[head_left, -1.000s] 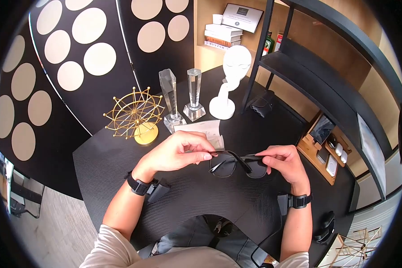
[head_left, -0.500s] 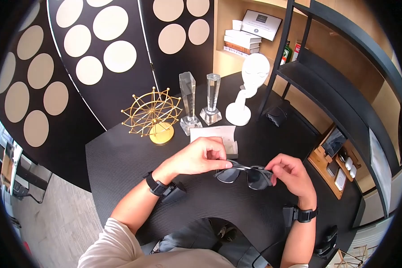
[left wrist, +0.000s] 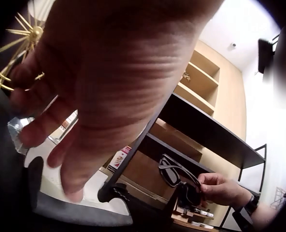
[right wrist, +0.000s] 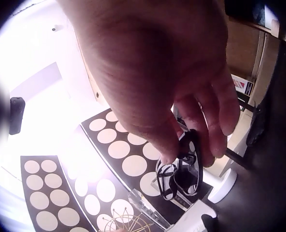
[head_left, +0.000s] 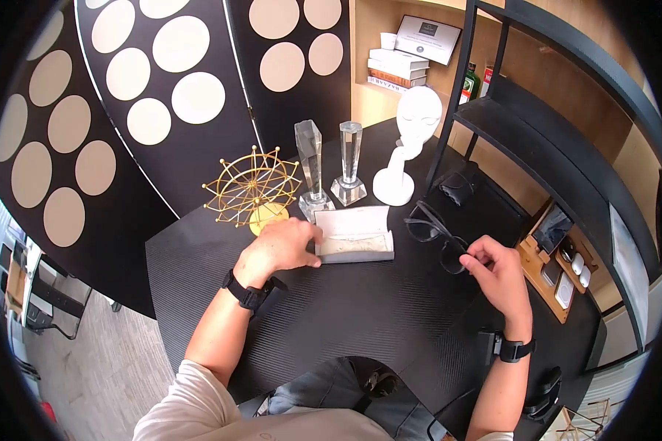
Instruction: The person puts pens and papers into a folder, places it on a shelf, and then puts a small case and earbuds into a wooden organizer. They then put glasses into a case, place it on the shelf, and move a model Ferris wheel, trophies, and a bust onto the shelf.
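Note:
An open glasses case [head_left: 357,257], grey outside with a pale lining, stands on the black table [head_left: 331,312], its lid tipped up at the back. My left hand [head_left: 278,248] is at the case's left end, thumb and fingers apart; whether they touch it I cannot tell. In the left wrist view that hand [left wrist: 109,92] hangs over the case [left wrist: 80,212], fingers spread. My right hand [head_left: 499,275] pinches one end of the dark-framed glasses [head_left: 452,253], held up right of the case. The right wrist view shows the glasses [right wrist: 186,181] below the thumb of that hand [right wrist: 167,82].
Behind the case stand a gold wheel ornament [head_left: 256,187], two crystal trophies [head_left: 349,165] and a white mannequin head [head_left: 419,114]. A black shelf [head_left: 537,140] rises at the right, beside a wooden tray [head_left: 544,268] with small devices. Another dark pair [head_left: 544,393] lies near the right front.
My left hand has let go of the glasses and moved left to the case. The right hand has carried the glasses rightward, and more of the case shows.

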The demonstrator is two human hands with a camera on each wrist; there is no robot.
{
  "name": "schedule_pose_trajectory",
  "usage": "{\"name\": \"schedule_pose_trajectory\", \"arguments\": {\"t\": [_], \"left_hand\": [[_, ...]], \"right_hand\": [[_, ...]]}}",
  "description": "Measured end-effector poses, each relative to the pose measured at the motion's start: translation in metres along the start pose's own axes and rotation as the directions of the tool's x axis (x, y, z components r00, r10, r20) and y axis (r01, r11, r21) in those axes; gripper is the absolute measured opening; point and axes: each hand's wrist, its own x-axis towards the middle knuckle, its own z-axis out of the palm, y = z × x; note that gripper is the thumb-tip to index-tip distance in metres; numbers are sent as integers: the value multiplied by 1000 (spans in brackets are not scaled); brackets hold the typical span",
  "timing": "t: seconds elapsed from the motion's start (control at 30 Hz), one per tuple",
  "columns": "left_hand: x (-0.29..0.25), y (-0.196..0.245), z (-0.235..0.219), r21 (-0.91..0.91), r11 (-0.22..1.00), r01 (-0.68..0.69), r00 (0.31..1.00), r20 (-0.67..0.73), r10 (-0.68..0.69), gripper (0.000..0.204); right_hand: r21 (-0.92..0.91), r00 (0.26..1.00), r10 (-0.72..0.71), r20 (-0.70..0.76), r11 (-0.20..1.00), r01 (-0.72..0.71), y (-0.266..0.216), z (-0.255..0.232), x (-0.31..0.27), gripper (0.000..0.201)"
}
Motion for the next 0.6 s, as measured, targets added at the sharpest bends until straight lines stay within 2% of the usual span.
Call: {"name": "schedule_pose_trajectory", "arguments": {"t": [0.03, 0.1, 0.13, 0.2, 0.23, 0.27, 0.33, 0.37, 0.4, 0.47, 0.5, 0.53, 0.6], "left_hand": [[4, -2, 4, 3, 1000, 0, 1000, -2, 0, 35], [11, -3, 11, -229, 974, -3, 992, 123, 32, 24], [15, -6, 17, -229, 973, -5, 992, 124, 35, 24], [21, -7, 29, -331, 940, -80, 996, 20, 91, 12], [19, -5, 29, -257, 955, -150, 989, -23, 149, 11], [18, 0, 28, -256, 954, -155, 988, -21, 155, 11], [17, 14, 24, -457, 867, -200, 978, -144, 150, 12], [18, 19, 22, -521, 824, -224, 975, -122, 188, 14], [20, 25, 23, -523, 820, -232, 973, -121, 197, 14], [22, 38, 29, -622, 701, -348, 937, -238, 255, 13], [23, 45, 33, -732, 598, -326, 944, -216, 250, 14], [26, 49, 39, -734, 592, -332, 941, -217, 258, 14], [30, 55, 51, -899, 317, -302, 944, -235, 232, 13]], "right_hand": [[2, 1000, -9, -23, 1000, 9, 1, -1, 0, 15], [-17, 1000, -13, -10, 1000, 13, 1, -3, 1, 15], [-38, 1000, -14, 4, 999, 15, 1, -4, 1, 15], [-24, 1000, -15, 18, 1000, 16, 1, -3, 0, 14], [-8, 999, -20, 33, 1000, 20, 1, -2, 0, 14], [-9, 999, -15, 29, 1000, 16, 1, 0, 0, 14], [84, 981, -191, -39, 977, 194, 1, 3, 2, 13], [80, 982, -185, -41, 979, 188, 1, 5, 3, 13], [163, 984, -176, -17, 971, 176, 2, 6, 3, 12], [259, 986, -168, -10, 952, 165, 1, 10, 3, 12], [265, 987, -162, -13, 951, 160, 2, 14, 3, 13], [271, 987, -158, -14, 950, 156, 5, 17, 3, 13], [240, 987, -160, 4, 958, 154, 8, 19, 4, 13]]}}
